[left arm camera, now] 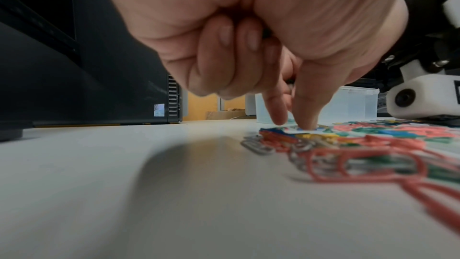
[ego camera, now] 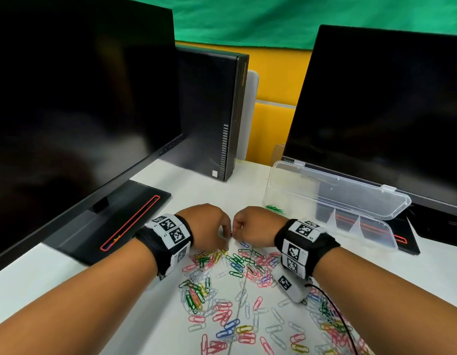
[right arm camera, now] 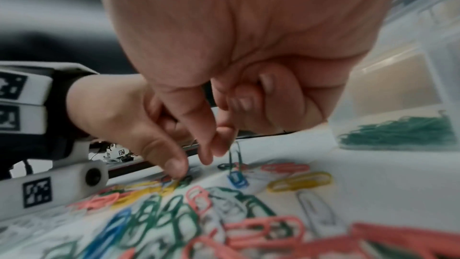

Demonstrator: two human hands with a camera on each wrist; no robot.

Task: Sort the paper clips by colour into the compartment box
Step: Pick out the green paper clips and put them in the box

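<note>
Right fingers (right arm camera: 221,145) pinch green clip (right arm camera: 235,155); left fingers (left arm camera: 306,113) press pile; box (ego camera: 332,201) holds green clips (ego camera: 274,208).

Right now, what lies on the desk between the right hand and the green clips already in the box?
Head view: only bare white desk and the clear box wall separate the right hand from the green clips.
</note>
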